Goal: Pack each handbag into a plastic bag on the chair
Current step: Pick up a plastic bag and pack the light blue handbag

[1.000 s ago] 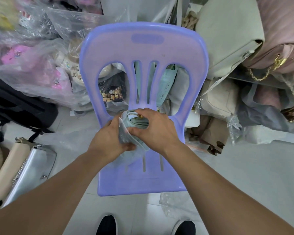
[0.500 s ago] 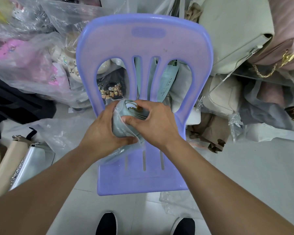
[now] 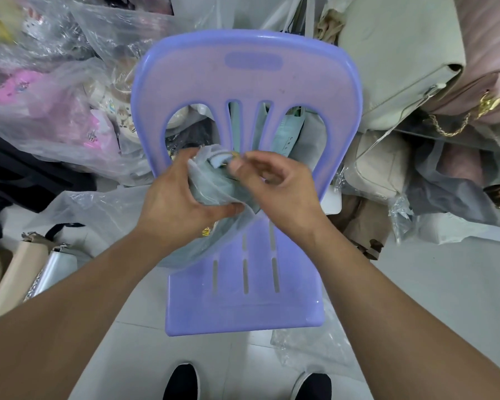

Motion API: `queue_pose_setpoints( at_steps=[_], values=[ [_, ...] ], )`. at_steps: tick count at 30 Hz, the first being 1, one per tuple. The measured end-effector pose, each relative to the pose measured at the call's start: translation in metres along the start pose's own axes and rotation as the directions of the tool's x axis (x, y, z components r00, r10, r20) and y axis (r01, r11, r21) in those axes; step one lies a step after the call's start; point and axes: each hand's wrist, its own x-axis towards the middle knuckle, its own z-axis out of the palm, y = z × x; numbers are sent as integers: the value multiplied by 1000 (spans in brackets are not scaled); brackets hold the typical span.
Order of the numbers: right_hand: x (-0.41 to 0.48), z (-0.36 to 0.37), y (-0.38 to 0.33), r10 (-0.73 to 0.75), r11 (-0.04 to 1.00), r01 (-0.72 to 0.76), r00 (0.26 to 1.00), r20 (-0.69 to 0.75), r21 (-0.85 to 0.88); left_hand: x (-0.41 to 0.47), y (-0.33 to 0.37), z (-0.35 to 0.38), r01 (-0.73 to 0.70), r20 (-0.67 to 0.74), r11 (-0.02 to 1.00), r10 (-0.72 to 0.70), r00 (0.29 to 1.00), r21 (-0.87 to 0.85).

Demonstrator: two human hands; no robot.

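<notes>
Two hands are at work above the seat of the lilac plastic chair (image 3: 244, 311), and the position has altered within the last second. Earlier both hands were clasped close round the bundle, the right lying over its top; now the bundle is raised a little toward 12 o'clock and the right hand (image 3: 274, 183) has come off the top. It now sits at 3 o'clock of the bundle with fingers curled, thumb and forefinger pinching the mouth of the translucent plastic bag (image 3: 214, 197) close to a small gold fitting; motion blur prevents a firmer reading of what lies between them. The left hand (image 3: 182, 203) grips the bag from 9 o'clock, fingers wrapped over the film and thumb pressed beneath. The small grey-blue handbag (image 3: 218, 161) is inside the film, only its upper end showing at the mouth, between the two hands. The slack lower part of the bag hangs down toward the seat. Assessment: insertion is essentially done and the step in hand is closing or folding the mouth; this item is nearly finished. Work remains: a silver handbag (image 3: 52, 269) and a beige handbag (image 3: 15, 272) lie unbagged on the floor at 8 o'clock, a cream handbag (image 3: 396, 62) sits in the pile at 1 o'clock, and loose clear bags (image 3: 309, 350) lie at 5 o'clock. Risk noted: the thin film may slip or tear at the fitting
</notes>
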Motion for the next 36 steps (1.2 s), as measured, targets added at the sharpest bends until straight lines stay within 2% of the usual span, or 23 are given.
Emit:
queue_pose_setpoints(
  at_steps=[2, 4, 5, 7, 8, 9, 11, 14, 17, 20, 24, 27, 29, 31, 33, 36],
  values=[
    [2, -4, 6, 193, 975, -176, 973, -124, 134, 0, 3, -2, 14, -16, 998, -15, 1000, -68],
    [5, -3, 22, 348, 935, -330, 923, -166, 126, 1, 10, -2, 17, -27, 988, -21, 999, -153],
    [6, -2, 27, 428, 899, -404, 892, -143, 170, 2, 14, -1, 15, -34, 982, -22, 999, -190],
    [7, -2, 34, 576, 762, -524, 817, -28, 382, 4, 23, 0, 4, -47, 966, -17, 999, -260],
    [6, -4, 32, 615, 674, -547, 788, 32, 497, 6, 27, 1, -5, -48, 956, -9, 999, -293],
    [5, -7, 30, 624, 631, -539, 780, 48, 558, 8, 31, 1, -18, -48, 946, 2, 999, -322],
    [7, -12, 27, 615, 646, -467, 787, -49, 603, 9, 37, 0, -38, -71, 927, 12, 997, -374],
    [11, -22, 21, 526, 719, -209, 787, -322, 663, 8, 47, -4, -56, -109, 903, 11, 994, -426],
    [18, -35, -2, 342, 807, 57, 765, -545, 587, 7, 53, -4, -109, -87, 909, 80, 993, -402],
    [21, -39, -33, 151, 881, 166, 788, -596, 443, 6, 53, 3, -102, -23, 935, 101, 995, -340],
    [16, -32, -54, 96, 895, 147, 858, -505, 420, 3, 41, 15, -30, 15, 928, 39, 999, -371],
    [15, -25, -49, 67, 922, 135, 866, -495, 362, 4, 31, 21, 12, 60, 932, 11, 998, -362],
    [14, -23, -40, 70, 935, 117, 864, -499, 335, 2, 24, 22, 62, 85, 944, -36, 996, -323],
    [12, -22, -27, 89, 945, 92, 851, -518, 314, -2, 14, 24, 140, 49, 951, -132, 990, -275],
    [10, -23, -11, 108, 969, 40, 817, -567, 243, -8, 5, 25, 167, 12, 967, -168, 986, -192],
    [7, -26, 2, 129, 980, -6, 774, -620, 197, -14, 3, 25, 197, -47, 952, -213, 976, -234]
  ],
)
